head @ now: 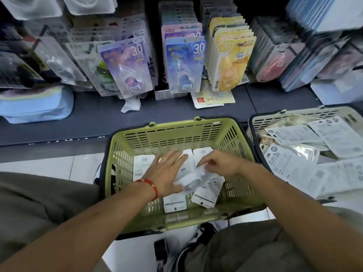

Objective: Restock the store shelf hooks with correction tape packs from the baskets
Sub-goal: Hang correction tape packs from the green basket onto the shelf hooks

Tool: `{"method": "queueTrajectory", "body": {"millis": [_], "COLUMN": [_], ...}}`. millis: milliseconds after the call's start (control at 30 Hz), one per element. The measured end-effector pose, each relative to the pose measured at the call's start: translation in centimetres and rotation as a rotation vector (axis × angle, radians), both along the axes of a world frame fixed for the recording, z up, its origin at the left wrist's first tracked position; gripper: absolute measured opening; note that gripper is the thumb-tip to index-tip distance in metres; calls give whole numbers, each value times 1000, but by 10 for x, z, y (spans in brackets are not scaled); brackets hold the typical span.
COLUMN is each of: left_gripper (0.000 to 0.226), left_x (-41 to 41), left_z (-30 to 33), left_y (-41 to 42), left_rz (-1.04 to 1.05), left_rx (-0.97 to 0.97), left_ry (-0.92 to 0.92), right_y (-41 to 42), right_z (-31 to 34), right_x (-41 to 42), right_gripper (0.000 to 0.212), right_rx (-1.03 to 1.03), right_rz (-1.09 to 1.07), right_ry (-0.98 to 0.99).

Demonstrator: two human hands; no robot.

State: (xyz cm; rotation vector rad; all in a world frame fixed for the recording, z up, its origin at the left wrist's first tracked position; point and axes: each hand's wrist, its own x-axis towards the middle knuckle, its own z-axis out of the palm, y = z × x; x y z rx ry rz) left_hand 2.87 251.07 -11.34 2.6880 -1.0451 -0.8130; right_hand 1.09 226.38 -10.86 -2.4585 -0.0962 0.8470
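Note:
A green basket (125, 154) sits on the floor before me with several correction tape packs (206, 191) lying back side up inside. My left hand (167, 171), a red cord on its wrist, lies flat with straight fingers on the packs. My right hand (220, 163) pinches the edge of a blurred white pack (194, 177) in the basket's middle. Above hang rows on shelf hooks: purple packs (127, 67), blue packs (184, 63) and yellow packs (231, 61).
A cream basket (261, 118) at the right is heaped with white packs. A dark shelf ledge (88, 118) runs behind the baskets, with a light blue pouch (37, 107) at the left and loose cards under the yellow row. My knees flank the green basket.

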Motion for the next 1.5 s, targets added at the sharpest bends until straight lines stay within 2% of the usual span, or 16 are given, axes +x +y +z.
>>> {"method": "queueTrajectory", "body": {"millis": [100,167,233,333,400,500,600,667,767,867,1000,1100,1200,1300,1400,1500], "left_gripper": [75,60,55,34,28,25,25,26,33,32,46,46,35,32,43,42], "left_x": [5,5,3,5,10,16,22,26,28,21,8,2,0,5,7,7], "left_z": [-4,-11,-16,-27,-32,-36,-36,-35,-34,-30,-19,-25,-34,-43,-49,-53], "left_y": [-6,-3,6,21,28,31,27,22,15,9,10,14,25,39,45,45], "left_rz": [208,439,611,876,996,1078,1129,1141,1130,1086,987,941,1019,1124,1173,1168], "left_rx": [-129,-224,-242,-285,-327,-402,-472,-527,-559,-596,-691,-649,-633,-626,-630,-623], "left_ry": [190,282,301,385,483,577,594,586,514,418,566,638,635,632,641,653], "right_y": [2,5,2,-7,-7,-8,-15,-19,-22,-21,5,26,20,5,-1,-6], "right_z": [2,-13,-37,-76,-97,-110,-93,-72,-31,5,11,-13,-52,-99,-121,-121], "right_x": [0,5,12,11,6,9,17,21,29,35,30,29,29,12,1,7], "right_gripper": [19,6,17,65,96,108,94,68,30,24,23,13,22,83,115,109], "right_rx": [398,493,283,-329,-473,-535,-424,-326,-185,9,441,561,35,-485,-586,-588], "right_rz": [-229,-436,-452,21,204,295,297,204,28,-118,-349,-578,-385,144,326,411], "right_ry": [26,-41,-131,46,147,101,138,132,-89,-305,-122,-89,-181,70,173,141]}}
